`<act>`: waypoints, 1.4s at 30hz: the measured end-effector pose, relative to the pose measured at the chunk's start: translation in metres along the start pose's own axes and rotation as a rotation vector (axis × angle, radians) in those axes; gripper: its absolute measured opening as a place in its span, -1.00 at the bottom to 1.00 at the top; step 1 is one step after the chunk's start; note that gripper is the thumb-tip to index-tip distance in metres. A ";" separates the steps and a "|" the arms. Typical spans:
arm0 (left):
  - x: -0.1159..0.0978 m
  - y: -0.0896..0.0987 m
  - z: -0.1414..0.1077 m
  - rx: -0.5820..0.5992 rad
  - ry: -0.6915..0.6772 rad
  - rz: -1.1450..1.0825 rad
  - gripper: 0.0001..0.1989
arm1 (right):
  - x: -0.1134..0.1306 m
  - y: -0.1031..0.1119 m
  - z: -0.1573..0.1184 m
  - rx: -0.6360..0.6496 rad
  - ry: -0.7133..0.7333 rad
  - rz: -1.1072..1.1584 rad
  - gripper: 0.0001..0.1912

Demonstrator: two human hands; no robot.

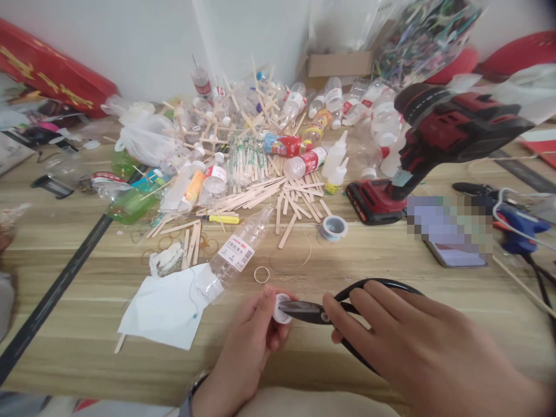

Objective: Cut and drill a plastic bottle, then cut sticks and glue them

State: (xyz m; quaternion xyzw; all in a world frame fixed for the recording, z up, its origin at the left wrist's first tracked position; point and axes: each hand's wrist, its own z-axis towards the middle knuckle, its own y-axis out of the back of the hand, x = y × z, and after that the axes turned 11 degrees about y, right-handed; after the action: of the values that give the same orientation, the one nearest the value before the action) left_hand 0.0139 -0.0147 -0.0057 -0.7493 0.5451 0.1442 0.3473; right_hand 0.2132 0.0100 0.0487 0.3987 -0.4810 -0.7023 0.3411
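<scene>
White plastic cap (282,308) pinched in your left hand (252,341) near the table edge, you grip the scissors (310,311) right-handed (393,339), apparently so their tip meets its steadied hollow.

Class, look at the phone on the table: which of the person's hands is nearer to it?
Right. The right hand, on the scissors, is just on the near side of the phone; the left hand, holding a white cap, is well to its left.
</scene>
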 end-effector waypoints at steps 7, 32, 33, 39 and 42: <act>0.002 0.003 0.001 -0.019 -0.004 0.073 -0.53 | 0.002 -0.006 -0.004 0.018 0.015 0.018 -0.67; 0.005 0.011 -0.005 0.149 -0.356 0.084 -0.64 | 0.002 -0.006 -0.019 0.080 -0.200 0.336 -0.44; 0.004 0.011 -0.006 0.149 -0.347 0.074 -0.64 | 0.003 -0.006 -0.019 0.087 -0.198 0.328 -0.45; 0.003 0.009 -0.008 0.107 -0.352 0.060 -0.69 | 0.004 -0.008 -0.017 0.126 -0.207 0.327 -0.51; 0.002 0.006 -0.010 0.096 -0.380 0.051 -0.70 | 0.005 -0.008 -0.017 0.118 -0.208 0.349 -0.48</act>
State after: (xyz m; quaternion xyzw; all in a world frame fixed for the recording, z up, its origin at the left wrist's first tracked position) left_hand 0.0071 -0.0240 -0.0018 -0.6771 0.4946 0.2657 0.4757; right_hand 0.2249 0.0016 0.0363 0.2541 -0.6158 -0.6404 0.3822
